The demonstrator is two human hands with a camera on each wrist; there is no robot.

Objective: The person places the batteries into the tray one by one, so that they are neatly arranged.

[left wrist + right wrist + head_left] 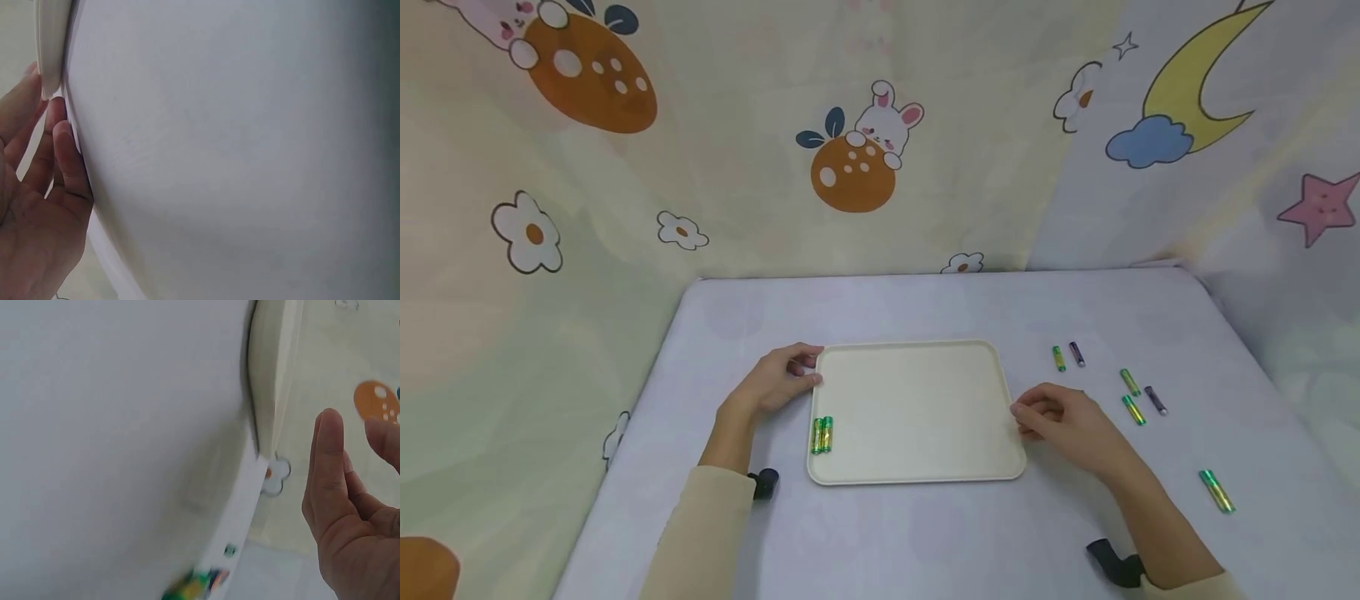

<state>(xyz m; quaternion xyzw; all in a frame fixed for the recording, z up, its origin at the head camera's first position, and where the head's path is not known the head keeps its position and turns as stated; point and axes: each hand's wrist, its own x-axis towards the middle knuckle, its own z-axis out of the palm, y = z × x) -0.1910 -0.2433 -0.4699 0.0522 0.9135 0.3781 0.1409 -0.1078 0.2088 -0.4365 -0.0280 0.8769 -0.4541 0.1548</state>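
Note:
A cream rectangular tray (917, 408) lies on the table, with two green-and-gold batteries (822, 435) side by side at its left edge. My left hand (778, 379) pinches the tray's left rim; in the left wrist view the thumb (22, 106) is on one side of the tray edge (53, 47) and fingers are on the other. By the tray's right rim is my right hand (1067, 425). In the right wrist view this hand (356, 512) has thumb and fingers parted, a little away from the tray (265, 375).
Right of the tray, several green batteries (1130, 382) and two dark batteries (1077, 354) lie scattered on the white-covered table (925, 542). Another green pair (1217, 491) lies nearer the front right. A patterned cloth (737, 167) hangs behind the table.

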